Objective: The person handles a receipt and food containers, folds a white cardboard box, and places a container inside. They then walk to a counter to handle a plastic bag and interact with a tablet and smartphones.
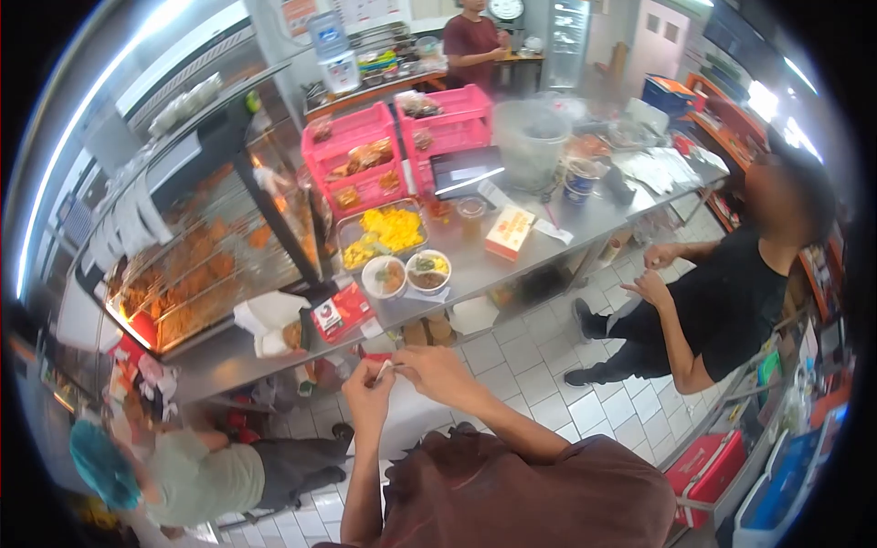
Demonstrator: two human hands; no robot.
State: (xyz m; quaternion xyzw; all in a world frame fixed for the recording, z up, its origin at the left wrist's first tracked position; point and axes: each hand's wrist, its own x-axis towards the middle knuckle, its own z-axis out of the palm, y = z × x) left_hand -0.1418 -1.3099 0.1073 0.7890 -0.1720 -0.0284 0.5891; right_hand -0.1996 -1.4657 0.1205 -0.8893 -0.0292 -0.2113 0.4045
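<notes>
The white piece (387, 367) is up in the air, between the fingertips in front of the person's chest. The left hand (365, 396) appears to pinch it from one side and the right hand (438, 374) from the other; what it is cannot be made out. Something so small is best worked with light fingertips, wrists close together, in short, even movements. Just beyond lies the counter (470, 258), with a red box (340, 311) near its edge and two open bowls, one (382, 294) beside the other (427, 287). Keeping the hands short of the bowls would stop scraps dropping in.
</notes>
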